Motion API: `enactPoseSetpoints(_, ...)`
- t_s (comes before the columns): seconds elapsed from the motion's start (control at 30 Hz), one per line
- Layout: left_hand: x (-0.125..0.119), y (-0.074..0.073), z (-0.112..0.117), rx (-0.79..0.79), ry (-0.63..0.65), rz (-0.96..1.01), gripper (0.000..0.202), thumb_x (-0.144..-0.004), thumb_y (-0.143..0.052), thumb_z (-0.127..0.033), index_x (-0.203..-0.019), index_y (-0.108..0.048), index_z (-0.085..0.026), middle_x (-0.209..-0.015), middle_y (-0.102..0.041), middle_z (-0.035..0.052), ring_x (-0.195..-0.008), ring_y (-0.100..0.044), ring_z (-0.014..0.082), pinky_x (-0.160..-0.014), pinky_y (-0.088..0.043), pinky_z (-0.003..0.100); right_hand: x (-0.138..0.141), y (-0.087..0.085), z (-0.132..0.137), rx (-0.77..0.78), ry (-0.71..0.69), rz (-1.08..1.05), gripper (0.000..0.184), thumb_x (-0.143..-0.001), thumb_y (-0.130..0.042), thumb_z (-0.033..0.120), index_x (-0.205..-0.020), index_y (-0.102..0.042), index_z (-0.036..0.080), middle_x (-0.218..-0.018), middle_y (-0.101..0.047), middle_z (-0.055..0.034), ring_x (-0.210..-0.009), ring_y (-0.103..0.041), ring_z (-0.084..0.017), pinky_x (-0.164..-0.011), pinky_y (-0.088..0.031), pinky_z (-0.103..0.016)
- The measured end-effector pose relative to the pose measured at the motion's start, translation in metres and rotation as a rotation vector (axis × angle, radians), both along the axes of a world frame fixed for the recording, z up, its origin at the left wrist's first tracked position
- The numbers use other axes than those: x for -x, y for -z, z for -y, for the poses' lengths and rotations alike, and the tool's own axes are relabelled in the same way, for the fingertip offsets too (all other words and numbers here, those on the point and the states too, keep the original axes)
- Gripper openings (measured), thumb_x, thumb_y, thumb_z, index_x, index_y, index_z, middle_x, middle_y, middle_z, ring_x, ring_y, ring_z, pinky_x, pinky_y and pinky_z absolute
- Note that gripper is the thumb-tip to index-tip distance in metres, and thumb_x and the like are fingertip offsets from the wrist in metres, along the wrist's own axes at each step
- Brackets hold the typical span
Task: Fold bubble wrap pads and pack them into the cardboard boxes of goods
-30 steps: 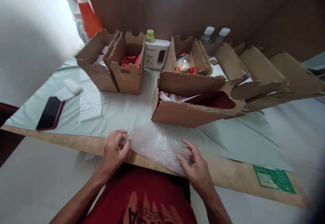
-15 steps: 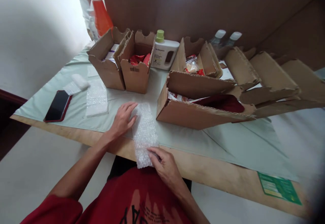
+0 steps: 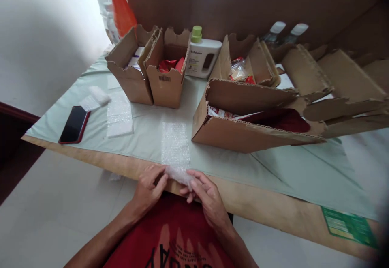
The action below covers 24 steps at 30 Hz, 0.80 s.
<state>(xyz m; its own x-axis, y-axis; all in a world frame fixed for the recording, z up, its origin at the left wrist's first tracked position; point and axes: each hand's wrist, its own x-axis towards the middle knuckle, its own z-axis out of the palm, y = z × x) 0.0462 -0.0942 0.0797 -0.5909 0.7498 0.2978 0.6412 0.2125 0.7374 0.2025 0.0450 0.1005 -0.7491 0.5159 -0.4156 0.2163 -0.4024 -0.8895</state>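
Reading the tabletop as a clock with the wrap (image 3: 176, 142) at its centre and the person in the red shirt (image 3: 136, 235) at six, I see that strip of bubble wrap lying flat on the pale green cloth (image 3: 148, 138), its near end lifted and folded over above the bare wooden edge (image 3: 273, 205). The left hand (image 3: 149, 185), at seven o'clock, pinches the left corner of that fold between thumb and fingers; the right hand (image 3: 208, 193), at five, grasps the right corner, thumb on top and some fingertips curled underneath. Out at nine to ten sits a dark phone (image 3: 73, 125) with a red rim, screen up, and between it and the wrap, at ten, lies a second sheet (image 3: 120, 118) of bubble material with a rolled piece (image 3: 99, 94) beside it. Toward eleven stands a carton (image 3: 133, 91) with a white pack inside, an orange bottle (image 3: 123, 14) behind it, and next to it a barcoded carton (image 3: 165, 91) holding red packs. A white jug (image 3: 197, 59) with a green cap stands at half past twelve. At one comes a carton of snacks (image 3: 221, 63), with two white-capped bottles (image 3: 278, 27) farther back. Nearer, at two to three, a long box (image 3: 231, 136) holds something dark red and a packet. A green card (image 3: 348, 225) lies at four.
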Motion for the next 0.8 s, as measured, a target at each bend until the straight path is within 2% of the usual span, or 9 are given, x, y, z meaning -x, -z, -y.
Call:
enactPoseSetpoints(0.07, 0.005, -0.001, -0.006, 0.065, -0.064, 0.104, 0.024, -0.096, -0.058, -0.023, -0.116, -0.07, -0.016, -0.088, -0.078, 0.0043, -0.076, -0.072, 0.0172, -0.072, -0.056, 0.028, -0.006, 0.001, 0.003, -0.174, 0.097, -0.029, 0.038, -0.098, -0.063, 0.047, -0.125, -0.064, 0.02, -0.088, -0.077, -0.0055, -0.066, -0.069, -0.016, -0.062, -0.056, -0.028)
enactPoseSetpoints(0.17, 0.009, -0.004, -0.009, 0.138, -0.093, 0.191, 0.035, -0.096, -0.055, -0.028, -0.126, -0.067, -0.014, -0.079, -0.074, 0.001, -0.065, -0.067, 0.0148, -0.066, -0.052, 0.026, -0.012, 0.002, 0.005, -0.699, 0.14, -0.118, 0.023, -0.1, -0.06, 0.023, -0.122, -0.067, 0.025, -0.096, -0.078, -0.0043, -0.08, -0.074, -0.017, -0.072, -0.06, -0.03)
enactPoseSetpoints(0.27, 0.011, -0.004, -0.011, 0.171, -0.1, 0.211, 0.04, -0.095, -0.054, -0.028, -0.131, -0.063, -0.014, -0.078, -0.073, -0.0002, -0.064, -0.065, 0.0139, -0.068, -0.051, 0.027, -0.005, 0.006, 0.002, -1.247, -0.053, -0.203, 0.037, -0.096, -0.056, 0.007, -0.127, -0.067, 0.025, -0.113, -0.077, -0.0067, -0.106, -0.072, -0.023, -0.092, -0.058, -0.039)
enactPoseSetpoints(0.37, 0.011, -0.003, -0.012, 0.178, -0.088, 0.187, 0.041, -0.096, -0.053, -0.026, -0.134, -0.06, -0.014, -0.078, -0.073, -0.0003, -0.066, -0.066, 0.0145, -0.069, -0.053, 0.027, 0.01, 0.015, -0.007, -1.559, -0.253, -0.088, 0.042, -0.094, -0.053, 0.004, -0.13, -0.066, 0.02, -0.131, -0.072, -0.0104, -0.127, -0.062, -0.031, -0.096, -0.054, -0.046)
enactPoseSetpoints(0.47, 0.007, -0.004, -0.007, 0.102, -0.094, 0.035, 0.039, -0.097, -0.055, -0.023, -0.135, -0.058, -0.015, -0.092, -0.074, 0.0051, -0.076, -0.07, 0.0172, -0.073, -0.057, 0.03, 0.021, 0.021, -0.017, -1.654, -0.338, -0.025, 0.034, -0.094, -0.056, 0.005, -0.121, -0.07, 0.02, -0.131, -0.073, -0.0093, -0.13, -0.059, -0.032, -0.096, -0.05, -0.046)
enactPoseSetpoints(0.53, 0.004, -0.007, -0.001, 0.03, -0.063, -0.134, 0.04, -0.096, -0.059, -0.024, -0.136, -0.058, -0.016, -0.116, -0.072, 0.0132, -0.103, -0.071, 0.0235, -0.09, -0.058, 0.038, 0.024, 0.018, -0.021, -1.642, -0.357, -0.042, 0.029, -0.095, -0.056, 0.006, -0.116, -0.071, 0.021, -0.127, -0.075, -0.0082, -0.127, -0.06, -0.029, -0.099, -0.047, -0.045)
enactPoseSetpoints(0.63, 0.002, -0.012, 0.009, 0.002, 0.105, -0.295, 0.043, -0.095, -0.061, -0.019, -0.138, -0.057, -0.018, -0.133, -0.067, 0.0161, -0.13, -0.06, 0.0305, -0.107, -0.052, 0.048, 0.027, 0.007, -0.025, -1.554, -0.41, -0.071, 0.026, -0.096, -0.055, 0.007, -0.11, -0.071, 0.021, -0.11, -0.078, -0.0072, -0.11, -0.066, -0.025, -0.096, -0.046, -0.042)
enactPoseSetpoints(0.7, 0.005, -0.012, 0.01, 0.012, 0.173, -0.289, 0.04, -0.096, -0.057, -0.014, -0.136, -0.057, -0.019, -0.119, -0.073, 0.012, -0.116, -0.067, 0.0271, -0.098, -0.056, 0.044, 0.031, 0.0, -0.029, -1.472, -0.444, -0.075, 0.023, -0.097, -0.056, 0.007, -0.104, -0.072, 0.022, -0.096, -0.078, -0.0048, -0.093, -0.068, -0.022, -0.089, -0.047, -0.038)
enactPoseSetpoints(0.8, 0.015, -0.009, 0.001, 0.032, 0.123, -0.188, 0.033, -0.097, -0.056, -0.013, -0.129, -0.061, -0.018, -0.095, -0.075, 0.0056, -0.086, -0.071, 0.0201, -0.081, -0.058, 0.035, 0.037, -0.003, -0.033, -1.428, -0.38, -0.058, 0.02, -0.1, -0.056, 0.013, -0.105, -0.073, 0.021, -0.091, -0.078, -0.0038, -0.085, -0.068, -0.02, -0.083, -0.048, -0.035)
